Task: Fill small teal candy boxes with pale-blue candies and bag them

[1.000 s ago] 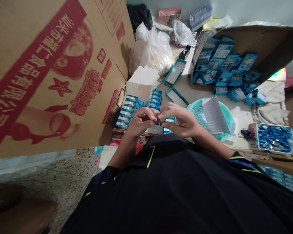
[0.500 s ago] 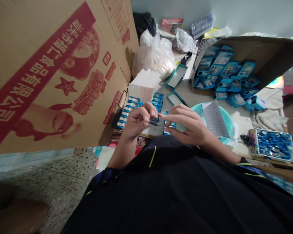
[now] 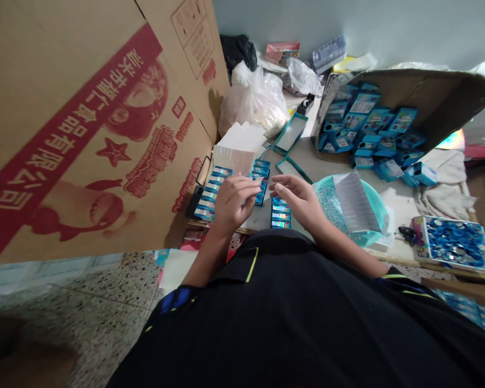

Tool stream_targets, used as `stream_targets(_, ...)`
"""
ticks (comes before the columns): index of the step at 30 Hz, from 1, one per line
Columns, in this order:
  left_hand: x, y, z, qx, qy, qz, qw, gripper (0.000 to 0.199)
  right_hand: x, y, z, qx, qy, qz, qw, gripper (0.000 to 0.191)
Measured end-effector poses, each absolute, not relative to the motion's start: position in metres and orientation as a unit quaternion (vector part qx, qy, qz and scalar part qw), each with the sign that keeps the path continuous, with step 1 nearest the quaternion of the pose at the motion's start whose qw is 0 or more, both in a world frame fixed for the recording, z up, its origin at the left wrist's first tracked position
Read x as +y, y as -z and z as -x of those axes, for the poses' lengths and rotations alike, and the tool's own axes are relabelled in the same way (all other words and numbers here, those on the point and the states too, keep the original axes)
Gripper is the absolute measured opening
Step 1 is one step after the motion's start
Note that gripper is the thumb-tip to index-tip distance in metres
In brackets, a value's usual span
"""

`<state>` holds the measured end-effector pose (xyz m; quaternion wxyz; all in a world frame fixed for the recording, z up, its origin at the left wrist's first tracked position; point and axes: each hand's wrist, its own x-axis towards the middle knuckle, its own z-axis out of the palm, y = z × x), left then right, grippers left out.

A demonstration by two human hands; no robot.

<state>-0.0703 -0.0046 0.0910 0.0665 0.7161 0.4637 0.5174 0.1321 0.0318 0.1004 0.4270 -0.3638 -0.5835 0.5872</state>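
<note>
The left hand (image 3: pixel 236 206), fingers curled, grip not determinable, has a row of narrow glossy blue boxes (image 3: pixel 210 192) at their nine o'clock; the right hand (image 3: pixel 301 200), fingers released, has a shorter blue-box row (image 3: pixel 281 216) at their six o'clock.

The left hand (image 3: pixel 235 203) and right hand (image 3: pixel 299 202) are seen near and mid-frame from a single head-worn camera, angled forward and steeply down over a dark shirt (image 3: pixel 299 312) toward a table (image 3: pixel 313 153) and wall (image 3: pixel 275 19).
</note>
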Motion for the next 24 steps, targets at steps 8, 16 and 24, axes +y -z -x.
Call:
stream_targets(8, -0.009, -0.073, 0.066, 0.449, -0.486, -0.739, 0.126, 0.008, 0.032, -0.093, -0.123, -0.444, -0.740, 0.369, 0.344, 0.054)
stream_targets(16, -0.014, -0.070, 0.066, 0.408, -0.418, -0.805, 0.105, 0.014, 0.033, -0.088, -0.115, -0.400, -0.732, 0.358, 0.420, 0.037)
stream_targets(24, -0.020, -0.075, 0.061, 0.459, -0.441, -0.771, 0.021, 0.011, 0.031, -0.090, -0.117, -0.500, -0.633, 0.390, 0.444, 0.043)
